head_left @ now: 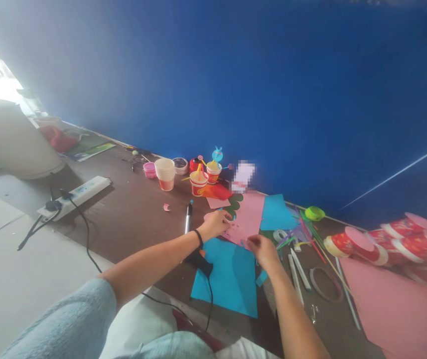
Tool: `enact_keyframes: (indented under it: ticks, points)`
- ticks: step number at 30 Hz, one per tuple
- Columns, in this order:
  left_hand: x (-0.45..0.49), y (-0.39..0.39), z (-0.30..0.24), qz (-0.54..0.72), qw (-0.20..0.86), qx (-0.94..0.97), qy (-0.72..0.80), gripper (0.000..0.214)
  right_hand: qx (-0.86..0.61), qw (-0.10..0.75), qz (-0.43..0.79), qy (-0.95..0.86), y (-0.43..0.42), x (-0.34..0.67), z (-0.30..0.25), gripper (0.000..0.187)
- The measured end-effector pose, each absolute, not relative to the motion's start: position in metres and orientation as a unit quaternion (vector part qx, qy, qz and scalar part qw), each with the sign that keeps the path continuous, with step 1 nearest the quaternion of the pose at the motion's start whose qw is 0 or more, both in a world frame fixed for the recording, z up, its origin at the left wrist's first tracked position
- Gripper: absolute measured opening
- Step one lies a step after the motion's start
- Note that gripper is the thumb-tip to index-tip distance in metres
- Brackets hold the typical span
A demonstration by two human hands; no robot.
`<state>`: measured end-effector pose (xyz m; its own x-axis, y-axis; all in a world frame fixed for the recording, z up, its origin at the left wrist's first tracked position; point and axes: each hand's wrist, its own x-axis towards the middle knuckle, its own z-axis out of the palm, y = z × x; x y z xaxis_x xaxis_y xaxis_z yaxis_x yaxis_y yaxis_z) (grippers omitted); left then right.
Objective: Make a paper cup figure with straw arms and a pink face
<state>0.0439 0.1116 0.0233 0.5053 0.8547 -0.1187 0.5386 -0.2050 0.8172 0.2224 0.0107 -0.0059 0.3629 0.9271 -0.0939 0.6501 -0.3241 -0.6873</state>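
Note:
My left hand (pixel 216 225), with a dark band at the wrist, is over the pink paper sheet (pixel 252 212). Its fingers are pinched together near a tiny blue bit; whether they grip it is too small to tell. At the sheet's near edge, my right hand (pixel 264 253) pinches a small blue paper piece (pixel 243 243). Little scraps lie on the pink sheet between both hands. Below them is a large blue paper sheet (pixel 231 284). A black glue gun (pixel 201 263) with a cord rests on its left edge, partly hidden by my left forearm. A marker (pixel 188 217) lies beyond that forearm.
Stacked paper cups (pixel 165 172) and decorated cups (pixel 199 184) stand by the blue wall (pixel 235 89). A power strip (pixel 74 198) with cords is at left. On the right are a tape roll (pixel 325 284), pens (pixel 300 269), red cups (pixel 351 242) and pink paper (pixel 400 304).

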Motion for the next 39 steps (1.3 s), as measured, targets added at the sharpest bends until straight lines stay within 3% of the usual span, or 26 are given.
enact_keyframes:
  ticks: [6,12,25,33,39]
  points:
    - [0.042,0.114,0.017,0.162,0.348,0.796,0.469,0.031,-0.806,0.124,0.178,-0.551,0.009,0.199,-0.011,0.017]
    - [0.047,0.113,0.013,0.134,0.302,0.819,0.469,0.032,-0.815,0.052,0.165,-0.553,0.014,0.195,-0.007,0.019]
    - [0.056,0.113,-0.001,0.086,0.283,0.846,0.443,0.035,-0.811,0.059,0.142,-0.565,0.006,0.196,-0.007,0.019]
    - [0.056,0.099,0.012,0.107,0.227,0.879,0.405,0.038,-0.811,0.126,0.135,-0.555,-0.003,0.206,-0.014,0.019]
    - [0.065,0.088,0.015,0.082,0.22,0.903,0.36,0.025,-0.805,0.129,0.153,-0.558,-0.004,0.212,-0.017,0.016]
